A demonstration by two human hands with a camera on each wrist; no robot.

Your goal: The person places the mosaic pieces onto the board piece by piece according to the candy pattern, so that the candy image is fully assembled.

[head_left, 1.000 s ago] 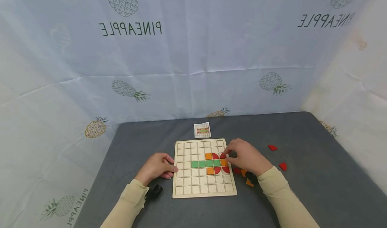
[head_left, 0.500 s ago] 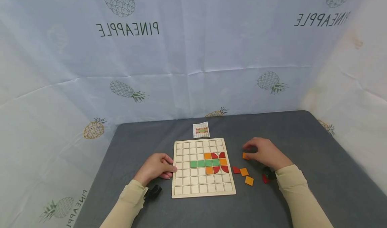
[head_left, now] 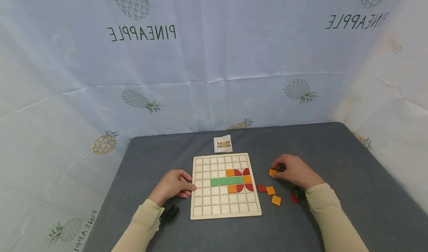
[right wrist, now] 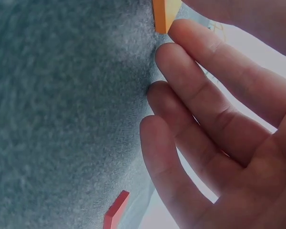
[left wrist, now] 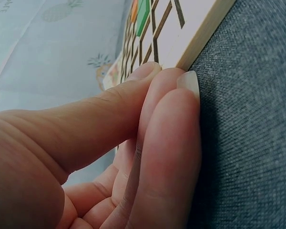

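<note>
A wooden grid board [head_left: 219, 209] lies on the table with green squares [head_left: 226, 181], orange squares and red rounded pieces set in its cells. My left hand [head_left: 173, 185] is at its left edge; in the left wrist view the thumb lies on the rim and curled fingers meet the side. Right of the board, my right hand [head_left: 294, 170] pinches an orange square tile [head_left: 272, 172] between thumb and index finger, low over the table. In the right wrist view that orange tile [right wrist: 166, 14] shows at the index fingertip, while the other fingers hang loosely bent.
Between board and right arm lie a red piece [head_left: 261, 188] and two orange tiles [head_left: 276, 200]. Another red piece [head_left: 294, 198] is partly covered by the right wrist camera. A small pattern card [head_left: 223, 144] sits behind the board; a pineapple-print cloth [head_left: 207, 107] hangs at the back.
My right hand has let go of a red piece in the board's upper right pattern and moved right to the orange tile. The left hand stays at the board's edge.
</note>
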